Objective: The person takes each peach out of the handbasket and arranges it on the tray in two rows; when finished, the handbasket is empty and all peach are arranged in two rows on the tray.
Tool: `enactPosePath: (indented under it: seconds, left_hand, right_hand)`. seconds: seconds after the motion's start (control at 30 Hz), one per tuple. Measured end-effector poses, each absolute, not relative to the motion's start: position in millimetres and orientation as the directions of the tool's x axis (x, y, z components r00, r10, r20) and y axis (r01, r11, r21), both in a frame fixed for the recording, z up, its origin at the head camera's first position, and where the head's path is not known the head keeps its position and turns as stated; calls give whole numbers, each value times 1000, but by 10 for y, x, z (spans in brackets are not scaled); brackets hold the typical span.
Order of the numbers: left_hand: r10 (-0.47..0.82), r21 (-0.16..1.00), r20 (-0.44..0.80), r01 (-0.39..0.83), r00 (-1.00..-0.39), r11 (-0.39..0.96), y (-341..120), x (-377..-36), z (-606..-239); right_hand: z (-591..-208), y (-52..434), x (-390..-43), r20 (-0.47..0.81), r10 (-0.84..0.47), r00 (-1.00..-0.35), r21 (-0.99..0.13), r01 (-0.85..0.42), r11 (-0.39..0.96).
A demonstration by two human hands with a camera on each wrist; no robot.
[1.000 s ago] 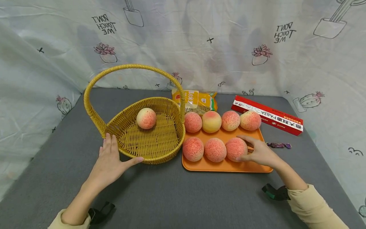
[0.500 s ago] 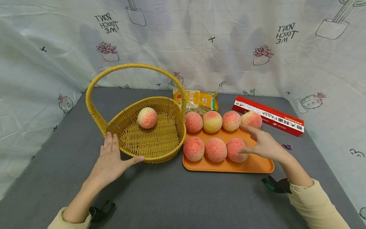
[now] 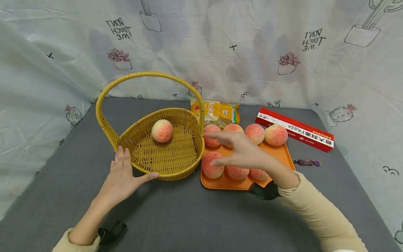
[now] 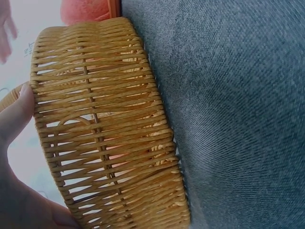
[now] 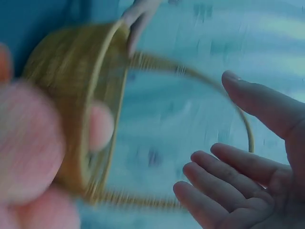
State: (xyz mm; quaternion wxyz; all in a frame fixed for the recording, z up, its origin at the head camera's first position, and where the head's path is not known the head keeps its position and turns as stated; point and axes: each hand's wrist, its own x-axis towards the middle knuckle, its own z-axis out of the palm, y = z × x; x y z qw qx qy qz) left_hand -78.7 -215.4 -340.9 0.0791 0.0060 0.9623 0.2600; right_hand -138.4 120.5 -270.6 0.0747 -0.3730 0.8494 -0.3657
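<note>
My left hand rests against the front left of a yellow wicker basket, thumb along the rim and fingers extended. In the left wrist view, the thumb lies at the rim of the woven wall. One peach lies inside the basket. My right hand hovers over an orange tray, holding nothing, its fingers spread apart. Several peaches stand in two rows on that tray, and the right hand partly hides some of them.
A yellow food bag lies behind the tray. At the back right is a red pasta box, with a purple wrapped candy in front of it. The tall basket handle arches over the basket. A patterned cloth hangs behind the table.
My right hand has left the front right peach, risen, and swept left across the tray towards the basket without a peach. My left hand stays at the basket rim.
</note>
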Motion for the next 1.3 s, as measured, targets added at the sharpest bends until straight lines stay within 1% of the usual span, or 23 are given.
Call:
enactPosePath:
  seconds: [0.07, 0.13, 0.2, 0.27, 0.37, 0.4, 0.47, 0.57, 0.7, 0.8, 0.87, 0.93, 1.07, 1.2, 1.3]
  left_hand:
    - [51, 500, -154, -33, -987, 866, -2162, -790, -3404]
    - [50, 498, -160, -37, -986, 866, -2168, -795, -3402]
    - [48, 497, -166, -41, -985, 867, -2172, -799, -3407]
    - [46, 497, -168, -45, -985, 867, -2173, -799, -3412]
    - [41, 499, -168, -49, -985, 865, -2164, -795, -3422]
    - [40, 501, -167, -50, -985, 864, -2158, -795, -3423]
    - [38, 506, -168, -53, -985, 861, -2145, -795, -3426]
    - [35, 513, -169, -57, -985, 856, -2127, -801, -3427]
    - [30, 513, -170, -62, -985, 856, -2110, -803, -3427]
    - [31, 508, -172, -62, -985, 859, -2100, -799, -3432]
    - [30, 505, -174, -63, -984, 861, -2099, -796, -3434]
    - [27, 503, -175, -65, -984, 862, -2101, -794, -3431]
    - [21, 501, -171, -69, -985, 863, -2107, -789, -3417]
    - [17, 494, -165, -68, -986, 867, -2114, -784, -3403]
    - [11, 488, -164, -71, -986, 870, -2124, -778, -3387]
  right_hand:
    - [-2661, 969, -1428, 126, -731, -670, -652, -612, 448]
    - [-2626, 741, -1511, 75, -763, -643, -598, -641, 481]
    - [-2623, 527, -1641, -24, -775, -631, -535, -647, 543]
    - [-2643, 323, -1797, -153, -775, -613, -457, -651, 606]
    - [-2714, 61, -2029, -294, -776, -558, -355, -690, 631]
    - [-2732, -17, -2094, -322, -780, -537, -331, -708, 624]
    - [-2758, -148, -2200, -337, -795, -504, -305, -741, 599]
    - [-2777, -319, -2326, -324, -809, -491, -309, -753, 581]
    - [-2822, -501, -2443, -328, -790, -518, -346, -712, 611]
    - [-2894, -576, -2499, -364, -749, -554, -325, -678, 659]
    - [-2963, -602, -2531, -370, -729, -576, -266, -686, 677]
    - [-3035, -614, -2564, -348, -718, -603, -186, -706, 683]
    - [-3175, -609, -2642, -259, -694, -672, -61, -706, 706]
    - [-3247, -572, -2709, -223, -639, -736, -78, -640, 764]
    - [-3252, -545, -2742, -220, -625, -749, -131, -612, 780]
